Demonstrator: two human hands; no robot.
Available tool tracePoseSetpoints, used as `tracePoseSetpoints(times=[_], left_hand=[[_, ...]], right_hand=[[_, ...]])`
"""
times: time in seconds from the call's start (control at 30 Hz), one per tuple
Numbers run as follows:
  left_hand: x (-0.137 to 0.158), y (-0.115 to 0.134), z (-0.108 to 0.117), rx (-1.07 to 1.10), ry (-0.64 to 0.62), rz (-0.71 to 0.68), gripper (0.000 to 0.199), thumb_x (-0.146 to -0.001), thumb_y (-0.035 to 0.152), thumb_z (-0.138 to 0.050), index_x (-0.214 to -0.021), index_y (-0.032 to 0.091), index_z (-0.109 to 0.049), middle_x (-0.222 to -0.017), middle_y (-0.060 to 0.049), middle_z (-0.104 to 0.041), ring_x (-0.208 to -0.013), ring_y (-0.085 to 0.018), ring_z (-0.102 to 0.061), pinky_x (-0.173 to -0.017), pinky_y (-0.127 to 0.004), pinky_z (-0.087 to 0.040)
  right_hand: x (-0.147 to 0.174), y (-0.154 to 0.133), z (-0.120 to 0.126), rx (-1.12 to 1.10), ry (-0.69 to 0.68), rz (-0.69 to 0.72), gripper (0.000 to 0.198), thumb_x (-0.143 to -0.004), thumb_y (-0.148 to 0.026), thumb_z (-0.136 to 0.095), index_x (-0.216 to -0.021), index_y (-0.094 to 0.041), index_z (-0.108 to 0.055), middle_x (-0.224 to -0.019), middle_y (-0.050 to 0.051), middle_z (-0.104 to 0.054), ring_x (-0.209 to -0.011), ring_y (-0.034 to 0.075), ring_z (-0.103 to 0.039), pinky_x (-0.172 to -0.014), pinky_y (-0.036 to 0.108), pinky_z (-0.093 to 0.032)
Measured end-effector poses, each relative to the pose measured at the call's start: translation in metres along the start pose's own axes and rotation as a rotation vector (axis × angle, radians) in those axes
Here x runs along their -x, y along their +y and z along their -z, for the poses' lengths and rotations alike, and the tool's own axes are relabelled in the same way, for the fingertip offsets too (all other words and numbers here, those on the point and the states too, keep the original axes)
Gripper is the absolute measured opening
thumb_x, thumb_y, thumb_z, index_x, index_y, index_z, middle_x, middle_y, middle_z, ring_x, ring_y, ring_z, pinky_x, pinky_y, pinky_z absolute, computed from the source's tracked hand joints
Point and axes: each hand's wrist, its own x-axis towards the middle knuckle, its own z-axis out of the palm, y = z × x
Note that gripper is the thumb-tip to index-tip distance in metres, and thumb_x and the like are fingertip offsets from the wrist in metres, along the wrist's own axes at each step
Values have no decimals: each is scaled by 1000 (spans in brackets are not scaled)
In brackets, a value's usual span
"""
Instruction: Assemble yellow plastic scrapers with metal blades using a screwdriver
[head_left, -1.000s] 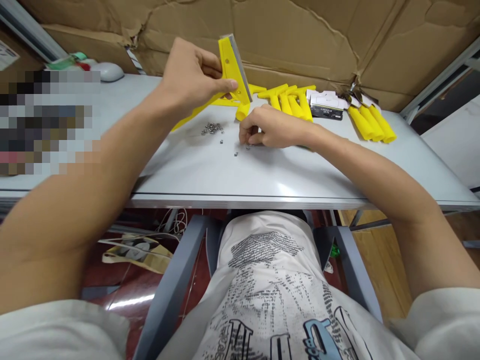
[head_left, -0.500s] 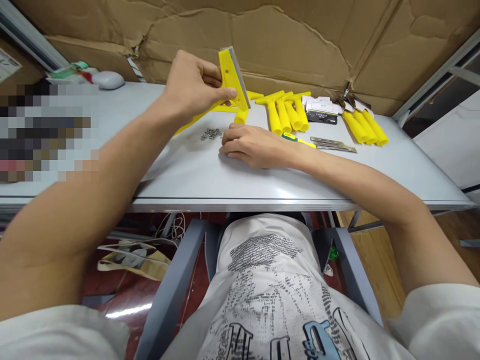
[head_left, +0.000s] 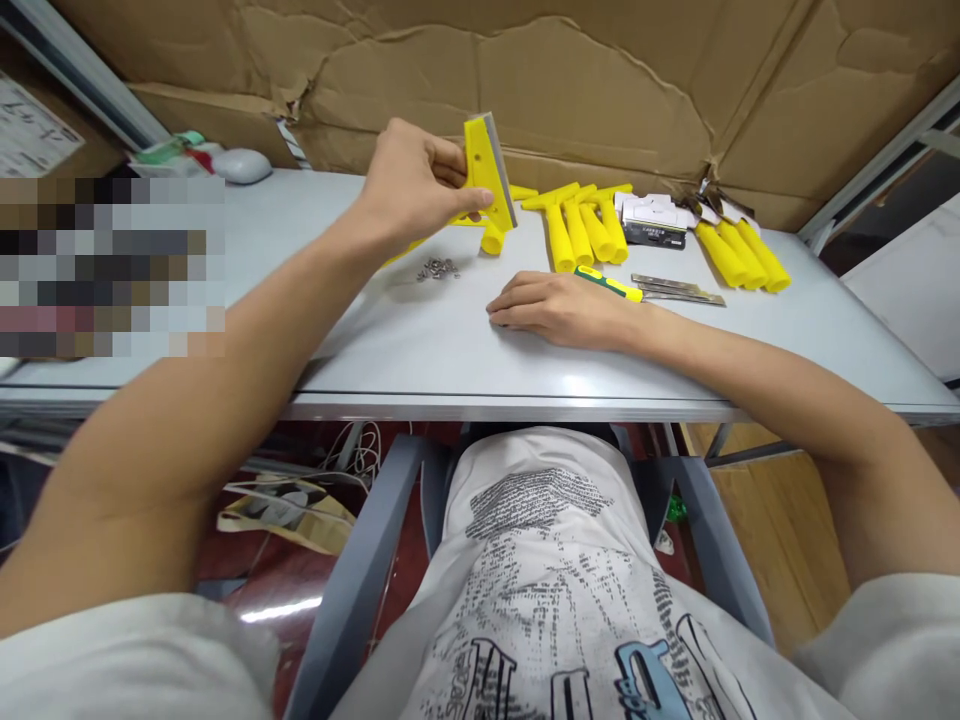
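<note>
Head view: at upper centre, the left hand (head_left: pixel 420 187) grasps a yellow scraper (head_left: pixel 484 175) near its blade (head_left: pixel 502 175), apparently by the body to avoid the edge. At frame centre, the right hand (head_left: pixel 556 309) lies palm-down, perhaps for support; whether it grips anything underneath cannot be told.

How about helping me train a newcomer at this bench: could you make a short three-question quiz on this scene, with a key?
1. Multiple choice: what does the person's left hand hold?
a) a cable
b) a yellow scraper
c) a sheet of cardboard

2. True or false: the right hand rests on the table, apart from the pile of small metal parts.

3. Count: how many yellow handles show in the group farthest to the right?

Key: 1. b; 2. true; 3. three.
</note>
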Motion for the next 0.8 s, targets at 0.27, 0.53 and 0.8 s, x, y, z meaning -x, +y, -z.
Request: tracePoseSetpoints(times=[0.27,0.53,0.8], left_hand=[[-1,-3,-4,-33,-33,-7,22,-68,45,-99,-88,44,-91,-108,9,-97,-113,-30,-91,-124,-60,-75],[2,-1,-19,20,-75,-29,10,-87,18,-91,-85,27,-91,-107,-6,-97,-101,-29,-92,-114,-54,-78],[8,0,-14,30,-202,11,35,-82,47,-116,-96,25,-92,-105,-6,-94,-116,-38,-87,-125,-67,-74]], right_hand=[[19,7,3,166,-134,2,48,-136,-12,-41,-161,-13,-81,-154,21,-85,-143,32,-79,-112,53,-73],[70,11,16,375,-68,64,55,-139,-11,-31,-159,-15,-82,-157,20,-89,-139,29,-84,-109,53,-75],[70,19,13,310,289,-184,36,-135,-27,-53,-131,-22,-88,-127,14,-94,-116,34,-88,-101,56,-74]])
